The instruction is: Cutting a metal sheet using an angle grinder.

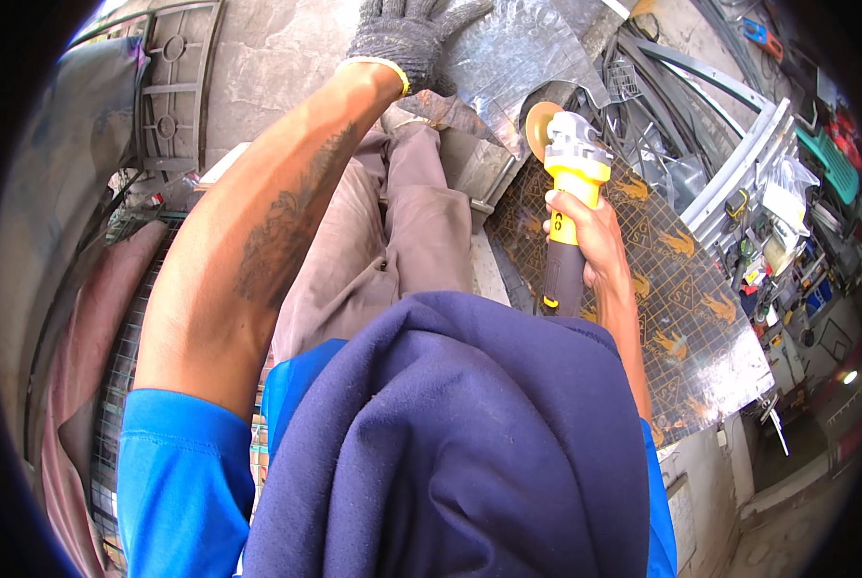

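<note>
- Angle grinder (pixel 574 188): yellow/grey body, dark grip, disc end pointing away from the person; sits right of centre, disc (pixel 542 125) at the edge of the metal sheet.
- Right hand (pixel 590 236): bare, fingers wrapped tight round the grinder's handle, approx. mid-body.
- Metal sheet (pixel 518 53): shiny, crinkled, lies at top centre just beyond the disc.
- Left hand (pixel 402 34): grey knit glove w/ yellow cuff, fingers spread, pressed flat on the sheet's left part; arm fully extended.
- Patterned panel (pixel 681 289): dark w/ gold motifs and grid lines, under and right of the grinder.
- Person's legs in brown trousers (pixel 392 231): between both arms.
- Far right: metal rails (pixel 739 164), misc. tools, clutter.
</note>
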The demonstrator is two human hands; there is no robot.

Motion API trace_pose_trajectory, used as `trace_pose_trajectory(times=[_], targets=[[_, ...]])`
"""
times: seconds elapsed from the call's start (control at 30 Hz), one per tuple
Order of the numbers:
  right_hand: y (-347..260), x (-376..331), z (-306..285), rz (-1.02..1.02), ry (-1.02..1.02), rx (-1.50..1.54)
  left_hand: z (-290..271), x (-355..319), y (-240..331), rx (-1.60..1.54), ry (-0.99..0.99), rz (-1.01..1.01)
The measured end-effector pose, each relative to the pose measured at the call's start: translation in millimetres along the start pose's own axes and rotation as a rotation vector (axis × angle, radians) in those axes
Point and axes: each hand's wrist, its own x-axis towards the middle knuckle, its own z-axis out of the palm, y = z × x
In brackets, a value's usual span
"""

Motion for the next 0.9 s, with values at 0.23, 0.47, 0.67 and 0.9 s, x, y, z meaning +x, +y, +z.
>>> trace_pose_trajectory(times=[0.23,0.47,0.67,0.9], targets=[[9,5,0,-0.007,-0.042,-0.053,-6,2,-1,0.023,0.017,0.011],[25,-10,-17,0.110,0.013,-0.050,-4,-5,0,0.006,0.062,0.037],[54,-12,-32,0.106,0.051,0.002,-13,5,2,0.019,-0.060,0.002],[52,-6,-17,0.035,-0.068,0.107,12,2,-8,0.098,0.218,0.054]])
